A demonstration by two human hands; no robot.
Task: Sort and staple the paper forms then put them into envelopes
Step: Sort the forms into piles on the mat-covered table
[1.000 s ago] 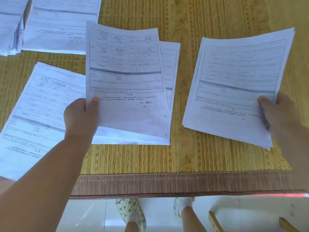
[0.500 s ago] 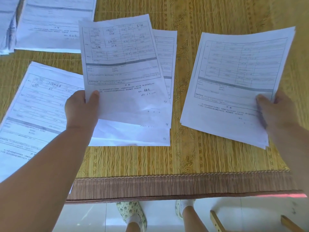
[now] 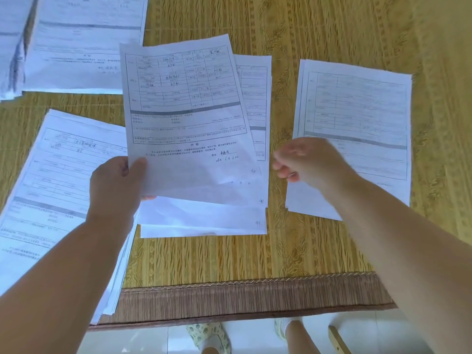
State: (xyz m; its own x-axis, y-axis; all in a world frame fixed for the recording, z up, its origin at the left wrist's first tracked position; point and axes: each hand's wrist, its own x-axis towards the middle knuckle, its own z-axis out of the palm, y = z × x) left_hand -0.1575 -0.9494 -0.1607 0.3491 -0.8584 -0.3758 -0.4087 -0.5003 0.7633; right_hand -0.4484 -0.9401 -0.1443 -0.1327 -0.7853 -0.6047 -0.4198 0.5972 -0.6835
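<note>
Sorting step: your left hand (image 3: pixel 115 185) pinches the fanned forms (image 3: pixel 189 129) (thumb on top). Right hand (image 3: pixel 306 162), fingers loosely curled and empty, hovers just right of them; next, draw off one sheet.

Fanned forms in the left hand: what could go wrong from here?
1. The left hand pinches the fanned forms only at one lower corner; sheets could slip and lose their order.
2. The right hand reaches in blurred, holding nothing; a fast grab may crease or drag a sheet.
3. The right stack and left stack lie close by; sheets could mix.
</note>
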